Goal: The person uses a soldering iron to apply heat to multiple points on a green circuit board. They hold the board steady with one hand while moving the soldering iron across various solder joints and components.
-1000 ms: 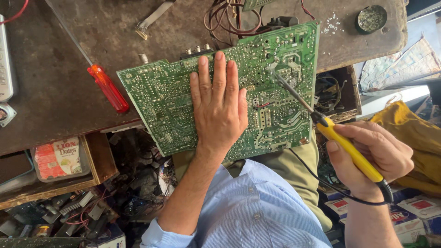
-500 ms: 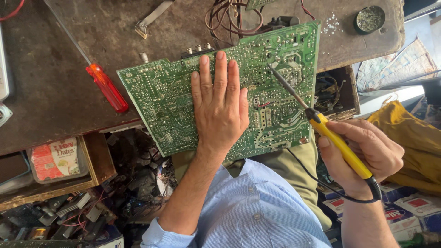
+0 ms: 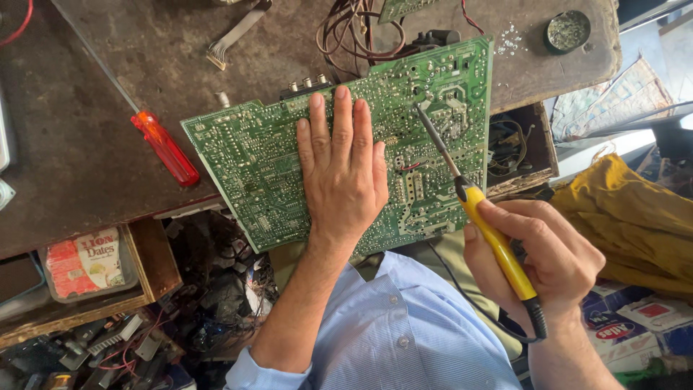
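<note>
Fingers of right hand (image 3: 538, 263) clasp soldering iron (image 3: 482, 209); left hand (image 3: 343, 170) flat on circuit board (image 3: 245, 155).

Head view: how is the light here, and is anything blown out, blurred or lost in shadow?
Head view: even daylight, sharp on the green circuit board, left hand and right hand holding the yellow-handled soldering iron; upper right edge overexposed; clutter under the workbench dark; no motion blur.

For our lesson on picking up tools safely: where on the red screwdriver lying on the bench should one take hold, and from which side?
Grip the screwdriver by its red handle, the thick, rounded end lying near the bench edge. Coming from above and the near side looks best: the thin metal shaft runs away up-left, and the circuit board crowds the handle's right, so the left and top seem freest.
</note>
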A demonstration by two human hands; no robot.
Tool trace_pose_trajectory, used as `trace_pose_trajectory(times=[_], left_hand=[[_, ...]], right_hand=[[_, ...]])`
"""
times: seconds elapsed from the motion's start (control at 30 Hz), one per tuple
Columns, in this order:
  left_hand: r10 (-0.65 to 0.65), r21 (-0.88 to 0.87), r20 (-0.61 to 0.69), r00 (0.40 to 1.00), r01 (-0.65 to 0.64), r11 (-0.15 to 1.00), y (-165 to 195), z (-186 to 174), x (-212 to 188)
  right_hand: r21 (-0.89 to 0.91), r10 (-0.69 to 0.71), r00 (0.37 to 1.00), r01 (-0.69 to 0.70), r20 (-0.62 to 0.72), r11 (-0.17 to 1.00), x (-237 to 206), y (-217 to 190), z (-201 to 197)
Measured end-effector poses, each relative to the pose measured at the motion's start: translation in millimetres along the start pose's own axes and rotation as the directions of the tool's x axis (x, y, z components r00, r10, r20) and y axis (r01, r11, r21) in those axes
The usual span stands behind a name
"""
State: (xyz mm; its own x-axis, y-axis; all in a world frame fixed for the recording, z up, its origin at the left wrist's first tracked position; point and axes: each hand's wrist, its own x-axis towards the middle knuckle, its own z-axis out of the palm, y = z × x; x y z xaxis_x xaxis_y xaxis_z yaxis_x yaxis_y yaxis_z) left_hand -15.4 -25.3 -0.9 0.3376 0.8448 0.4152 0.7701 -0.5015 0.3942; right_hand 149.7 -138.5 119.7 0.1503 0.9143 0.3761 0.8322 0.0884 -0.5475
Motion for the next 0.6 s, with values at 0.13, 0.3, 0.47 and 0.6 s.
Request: trace_pose_trajectory(times=[0.13,0.3,0.47,0.6], left_hand=[[-0.005,-0.010,0.005,1.000,0.005,1.000,0,-1,0],[0.001,-0.009,-0.003,1.000,-0.001,1.000,0,1,1],[0.007,0.006,-0.010,1.000,-0.007,1.000,-2,3,1],[0.014,0.014,-0.030,0.999,-0.013,1.000,-3,5,2]], right_hand=[[0.017,-0.010,1.000,0.010,-0.009,1.000,0,-3,1],[0.024,-0.030,0.999,0.030,-0.018,0.999,-2,0,4],[0.035,-0.052,0.998,0.053,-0.031,0.998,-6,6,5],[0.003,-0.063,0.997,0.063,-0.037,0.998,-14,17,7]])
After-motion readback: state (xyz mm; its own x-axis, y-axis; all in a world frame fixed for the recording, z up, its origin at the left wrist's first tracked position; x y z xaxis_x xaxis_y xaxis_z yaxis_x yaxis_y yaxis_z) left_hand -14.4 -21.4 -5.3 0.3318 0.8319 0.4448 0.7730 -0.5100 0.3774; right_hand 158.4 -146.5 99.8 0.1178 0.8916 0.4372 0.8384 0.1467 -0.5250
